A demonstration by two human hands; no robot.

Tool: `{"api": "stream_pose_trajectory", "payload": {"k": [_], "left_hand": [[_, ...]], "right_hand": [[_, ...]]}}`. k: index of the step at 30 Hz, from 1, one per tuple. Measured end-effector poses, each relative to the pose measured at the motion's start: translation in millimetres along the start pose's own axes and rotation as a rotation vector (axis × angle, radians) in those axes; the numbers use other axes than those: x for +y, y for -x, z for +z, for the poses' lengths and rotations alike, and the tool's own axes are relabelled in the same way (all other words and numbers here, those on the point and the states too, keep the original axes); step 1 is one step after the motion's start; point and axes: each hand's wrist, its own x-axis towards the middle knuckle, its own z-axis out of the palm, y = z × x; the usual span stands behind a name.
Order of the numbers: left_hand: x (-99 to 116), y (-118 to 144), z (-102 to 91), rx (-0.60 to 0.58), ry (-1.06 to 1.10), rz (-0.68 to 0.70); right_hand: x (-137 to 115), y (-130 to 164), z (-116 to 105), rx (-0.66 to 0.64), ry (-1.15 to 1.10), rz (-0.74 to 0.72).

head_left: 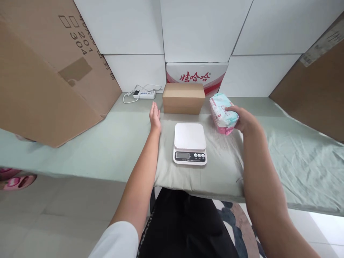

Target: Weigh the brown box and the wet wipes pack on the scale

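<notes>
Right hand (243,120): I am gripping the soft, light tissue pack (223,113) by its side.
Left hand (155,116): I am holding it open and empty, near the box (183,98).

One head-worn camera looks forward and down from close above the surface (80,150), facing the white wall (204,28) behind.

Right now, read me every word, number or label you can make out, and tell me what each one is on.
"201" and "304": big cardboard box, left; its other print is unreadable.
"娃哈哈": red and white carton behind the small brown box.
Scale buttons, tissue pack in right hand, right-hand box label: too small or blurred.
</notes>
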Motion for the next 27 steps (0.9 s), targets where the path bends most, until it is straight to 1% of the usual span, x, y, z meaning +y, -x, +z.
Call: {"api": "stream_pose_trajectory", "payload": {"k": [2,3,6,8,10,14,17,19,21,27], "left_hand": [[-1,1,0.6,-0.01,-0.007,0.015],[-2,1,0.7,-0.013,-0.007,0.021],[0,4,1.4,-0.016,0.003,0.007],[3,6,2.5,-0.021,0.01,-0.015],[6,9,3.9,-0.024,0.015,-0.027],[11,13,5.3,-0.017,0.031,-0.033],[11,13,3.7,-0.021,0.037,-0.025],[10,13,2.0,-0.033,0.037,-0.015],[8,12,0.6,-0.044,0.038,-0.009],[8,11,0.6,-0.044,0.044,-0.007]], "right_hand": [[-1,17,6,-0.127,-0.271,0.023],[-4,25,10,-0.171,-0.347,0.018],[-17,42,22,-0.242,-0.328,-0.061],[-29,46,29,-0.309,-0.259,-0.136],[-41,47,34,-0.372,-0.136,-0.244],[-66,50,46,-0.525,0.226,-0.481],[-79,57,54,-0.625,0.49,-0.603],[-84,62,57,-0.642,0.62,-0.644],[-85,66,58,-0.644,0.684,-0.658],[-80,68,58,-0.663,0.677,-0.636]]}}
